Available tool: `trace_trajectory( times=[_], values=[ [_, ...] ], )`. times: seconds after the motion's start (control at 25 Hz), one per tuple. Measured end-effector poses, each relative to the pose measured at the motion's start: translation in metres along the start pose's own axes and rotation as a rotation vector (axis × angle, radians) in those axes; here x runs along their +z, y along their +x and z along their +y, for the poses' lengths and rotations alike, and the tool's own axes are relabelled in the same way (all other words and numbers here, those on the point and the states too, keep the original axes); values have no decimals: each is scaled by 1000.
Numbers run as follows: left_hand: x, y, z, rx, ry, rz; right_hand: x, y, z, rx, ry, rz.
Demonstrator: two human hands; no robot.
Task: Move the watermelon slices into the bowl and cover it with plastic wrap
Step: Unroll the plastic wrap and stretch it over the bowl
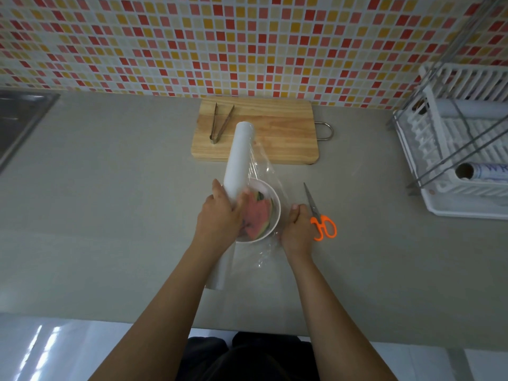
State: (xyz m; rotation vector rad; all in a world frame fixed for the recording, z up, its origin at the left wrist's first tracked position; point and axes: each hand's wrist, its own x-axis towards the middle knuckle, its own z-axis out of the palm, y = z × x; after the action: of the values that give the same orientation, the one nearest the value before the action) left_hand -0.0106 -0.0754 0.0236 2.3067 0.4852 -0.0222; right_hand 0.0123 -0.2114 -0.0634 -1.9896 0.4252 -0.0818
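A steel sink [22, 119] is set into the grey bench [110, 215] at the far left. Towards the middle, one wooden cutting board [275, 133] with a metal loop handle lies against the tiled wall, and one pair of metal tongs [221, 123] rests on its left part.

In front of the board, one plastic wrap roll [239, 155] slants over the bench. The left hand [220, 215] grips it round the middle, thumb on the right side, directly above the left of one white bowl [277, 204]. The bowl stands on the bench and holds the watermelon slices [255, 215], red flesh with green rind; they overlap, so their number cannot be told. A clear sheet of wrap [270, 171] runs from the roll across the bowl and drapes down its near and right sides. The right hand [298, 229], just right of the bowl, pinches the edge of this sheet with curled fingers.

One pair of orange-handled scissors [320, 215] lies just beside that hand.

At the far right, one white dish rack [439, 149] holds two rolls: a plain white one [467, 108] at the back, and a nearer one [483, 174] with blue lettering that seems to begin "WR", cut off by the picture's edge.
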Motion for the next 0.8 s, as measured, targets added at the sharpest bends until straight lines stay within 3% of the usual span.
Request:
trace_trajectory(
  times=[0.36,0.8],
  values=[
    [-1,5,0,-112,5,171,4,3,3,131,-27,-9],
    [-27,13,-24,-241,-257,-11,4,0,2,151,38,-65]
  ],
)
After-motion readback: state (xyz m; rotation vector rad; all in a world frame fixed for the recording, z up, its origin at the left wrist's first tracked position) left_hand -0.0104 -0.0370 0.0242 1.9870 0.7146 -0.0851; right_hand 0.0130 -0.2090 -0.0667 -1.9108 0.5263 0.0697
